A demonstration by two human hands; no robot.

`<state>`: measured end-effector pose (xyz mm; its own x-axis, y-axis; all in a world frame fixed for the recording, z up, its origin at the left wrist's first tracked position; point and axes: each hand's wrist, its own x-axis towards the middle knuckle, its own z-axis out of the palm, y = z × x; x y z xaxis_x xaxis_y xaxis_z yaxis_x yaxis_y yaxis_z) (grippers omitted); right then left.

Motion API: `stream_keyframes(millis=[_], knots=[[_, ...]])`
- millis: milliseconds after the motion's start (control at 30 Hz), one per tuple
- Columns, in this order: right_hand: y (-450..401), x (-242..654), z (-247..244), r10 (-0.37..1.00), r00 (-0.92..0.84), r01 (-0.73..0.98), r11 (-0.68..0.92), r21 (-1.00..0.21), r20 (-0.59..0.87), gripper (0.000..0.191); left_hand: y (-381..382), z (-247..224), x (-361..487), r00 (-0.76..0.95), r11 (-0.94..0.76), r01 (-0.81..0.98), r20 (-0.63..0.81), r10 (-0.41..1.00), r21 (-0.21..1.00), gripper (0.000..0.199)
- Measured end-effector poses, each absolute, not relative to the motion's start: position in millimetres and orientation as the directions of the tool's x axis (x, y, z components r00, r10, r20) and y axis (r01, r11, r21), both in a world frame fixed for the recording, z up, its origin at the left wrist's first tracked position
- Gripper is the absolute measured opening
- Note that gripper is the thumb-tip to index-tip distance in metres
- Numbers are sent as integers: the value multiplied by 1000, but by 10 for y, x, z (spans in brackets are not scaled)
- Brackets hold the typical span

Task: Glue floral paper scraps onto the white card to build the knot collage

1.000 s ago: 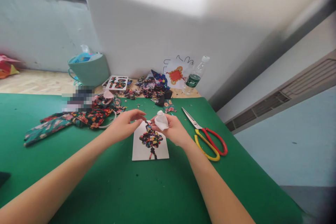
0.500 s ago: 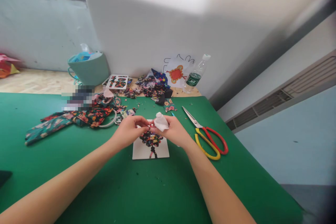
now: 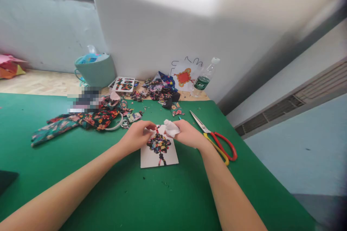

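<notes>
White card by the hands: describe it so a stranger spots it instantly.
On the green tabletop, look between the left hand and right hand. The white card there carries one floral medallion with two tails, unlike the white panel near the basket.

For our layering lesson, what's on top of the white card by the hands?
A floral-fabric patchwork lies on the white card. The left hand and white tissue cover its upper corners, hiding anything there.

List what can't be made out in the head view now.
Head view:
White card: upper left corner hidden by the left hand.
Right hand: some fingers hidden behind the white bundle.
Dark object: cut off by left edge.
Bottle label: print too small to read.
</notes>
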<state>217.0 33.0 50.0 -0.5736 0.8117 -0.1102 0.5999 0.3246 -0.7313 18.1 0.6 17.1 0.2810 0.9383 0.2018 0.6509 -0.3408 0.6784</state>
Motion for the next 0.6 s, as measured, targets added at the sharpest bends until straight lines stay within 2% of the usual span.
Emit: stream_keyframes(millis=[133,267,433,600], knots=[[287,2080,441,811,-584,622,417,-663,-37,14,-5,238,152,426,-455,646,205,881,613,16],[272,2046,386,819,-573,608,436,-664,12,9,-4,289,110,583,-545,637,121,803,545,10],[281,2071,350,853,-520,606,401,-688,39,7,15,285,96,598,-528,622,86,797,578,5],[246,2073,388,827,-556,535,430,-727,81,10,8,315,142,535,-447,613,74,841,652,15]])
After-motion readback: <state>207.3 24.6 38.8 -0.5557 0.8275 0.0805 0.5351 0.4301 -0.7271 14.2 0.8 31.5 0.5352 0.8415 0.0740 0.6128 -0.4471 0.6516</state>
